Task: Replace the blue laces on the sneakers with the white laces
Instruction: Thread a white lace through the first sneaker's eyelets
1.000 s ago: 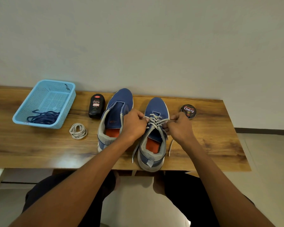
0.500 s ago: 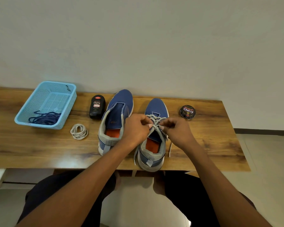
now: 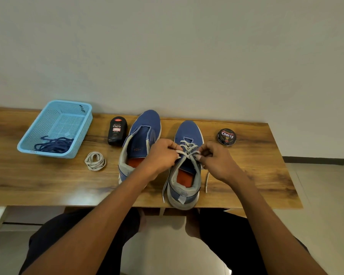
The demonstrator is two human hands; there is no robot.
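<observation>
While dark blue laces (image 3: 55, 145) lie tangled in the perforated light-blue plastic basket (image 3: 38, 133) at far left, a coiled flat white lace (image 3: 95, 161) rests nearby; left hand (image 3: 160, 156) and right hand (image 3: 216, 159) each pinch the white lace (image 3: 188, 148) threaded through the right blue fabric sneaker (image 3: 188, 135).

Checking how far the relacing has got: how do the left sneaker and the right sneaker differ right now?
The right sneaker has a white lace crisscrossed through its eyelets; the left sneaker has no lace. The left hand and right hand pinch the lace on the right sneaker. The left sneaker sits farther back. Both are blue with orange insoles, toes toward the wall.
</observation>
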